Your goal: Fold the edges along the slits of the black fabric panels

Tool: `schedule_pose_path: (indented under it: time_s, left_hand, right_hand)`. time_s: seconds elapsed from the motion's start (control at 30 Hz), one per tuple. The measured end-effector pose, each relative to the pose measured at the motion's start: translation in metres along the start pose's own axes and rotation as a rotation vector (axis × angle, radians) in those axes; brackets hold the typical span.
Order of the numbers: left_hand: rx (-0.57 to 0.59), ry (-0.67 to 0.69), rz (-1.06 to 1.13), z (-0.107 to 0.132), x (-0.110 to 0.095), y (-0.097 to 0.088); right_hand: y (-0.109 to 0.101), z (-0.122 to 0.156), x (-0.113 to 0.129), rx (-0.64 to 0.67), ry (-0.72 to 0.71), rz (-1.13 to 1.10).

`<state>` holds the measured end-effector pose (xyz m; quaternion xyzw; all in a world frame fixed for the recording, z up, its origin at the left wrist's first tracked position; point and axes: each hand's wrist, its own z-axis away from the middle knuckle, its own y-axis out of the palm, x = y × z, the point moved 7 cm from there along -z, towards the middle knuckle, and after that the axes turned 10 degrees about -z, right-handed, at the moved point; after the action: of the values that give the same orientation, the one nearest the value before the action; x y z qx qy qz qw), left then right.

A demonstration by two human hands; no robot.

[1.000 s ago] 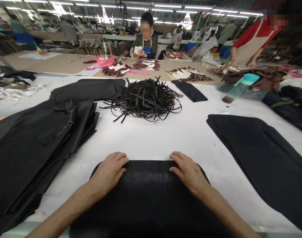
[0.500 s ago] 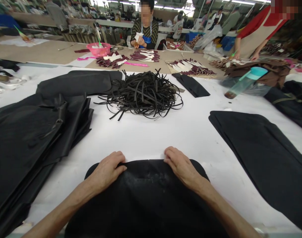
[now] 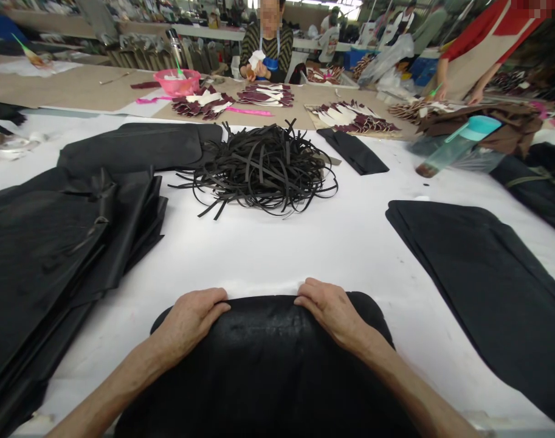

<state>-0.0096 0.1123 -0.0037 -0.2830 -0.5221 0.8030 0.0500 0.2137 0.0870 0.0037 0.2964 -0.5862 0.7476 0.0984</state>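
A black leather-like panel [image 3: 263, 371] with rounded corners lies in front of me on the white-covered table [image 3: 277, 249]. My left hand [image 3: 195, 313] grips its far edge left of the middle, thumb on top and fingers over the edge. Right of the middle, my right hand [image 3: 329, 307] pinches the same edge in a like way. Between the hands the panel's surface shows a dull sheen and faint creases. The fingertips beyond the edge are partly hidden.
Folded black sheets [image 3: 62, 243] are piled at left; a stack of black panels [image 3: 482, 292] lies at right. Ahead is a tangled heap of black strips [image 3: 263, 167]. A bottle with a turquoise lid [image 3: 459, 146] leans at the back right. A co-worker [image 3: 265, 52] sits across the table.
My fingers have closed more firmly on the panel's far edge, and the right hand has shifted slightly left. The panel's surface shows more sheen and creasing. The view has tilted slightly downward.
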Motion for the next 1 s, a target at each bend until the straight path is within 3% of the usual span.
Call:
schedule_pose_path:
  time_s: [0.17, 0.43, 0.73, 0.9, 1.0]
  left_hand:
    - [-0.071, -0.015, 0.021, -0.006, 0.003, -0.007]
    - [-0.088, 0.036, -0.118, -0.017, 0.004, -0.012]
    - [-0.120, 0.013, -0.191, -0.028, 0.009, -0.015]
    - [-0.093, 0.011, -0.147, -0.031, 0.016, -0.020]
    - [-0.077, 0.002, -0.119, -0.031, 0.019, -0.020]
  right_hand:
    - [0.003, -0.014, -0.009, -0.141, 0.009, 0.136]
    - [-0.001, -0.021, -0.016, -0.137, -0.052, 0.129]
    - [-0.002, -0.030, -0.015, -0.251, -0.031, 0.294]
    - [-0.007, -0.036, -0.017, -0.159, 0.009, 0.104]
    - [-0.013, -0.032, -0.026, -0.080, 0.107, -0.076]
